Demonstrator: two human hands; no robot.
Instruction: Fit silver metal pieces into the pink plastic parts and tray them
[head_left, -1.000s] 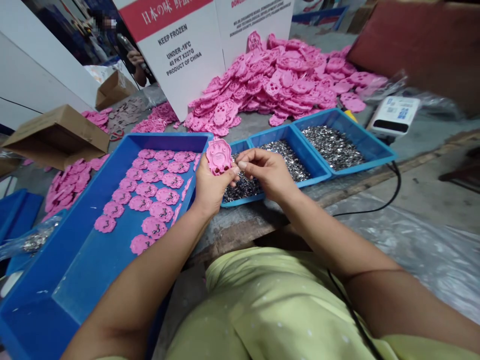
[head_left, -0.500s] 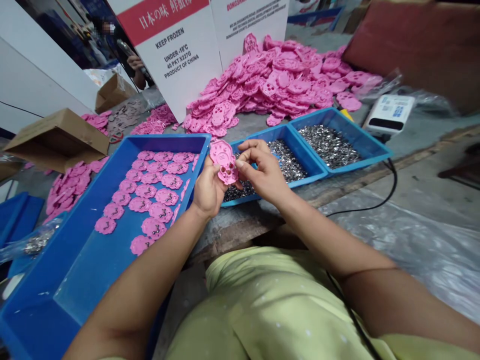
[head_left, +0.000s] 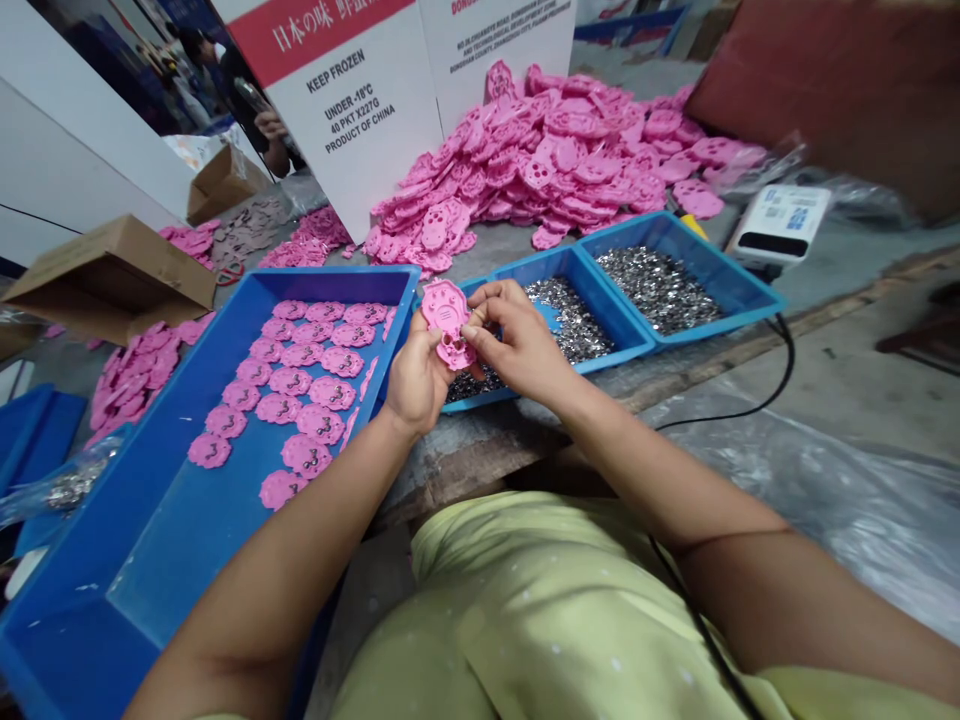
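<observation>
Pink plastic piece (head_left: 448, 320) has dropped slightly lower since a moment ago, above the small blue tray's (head_left: 525, 372) near end, long axis upright. Left hand (head_left: 417, 378) grips it; right hand (head_left: 519, 342) pinches its edge.

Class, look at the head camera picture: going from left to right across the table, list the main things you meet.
Cardboard box → big blue tray of pink parts → left hand holding a pink part → right hand → tray of metal bits → white device.
</observation>
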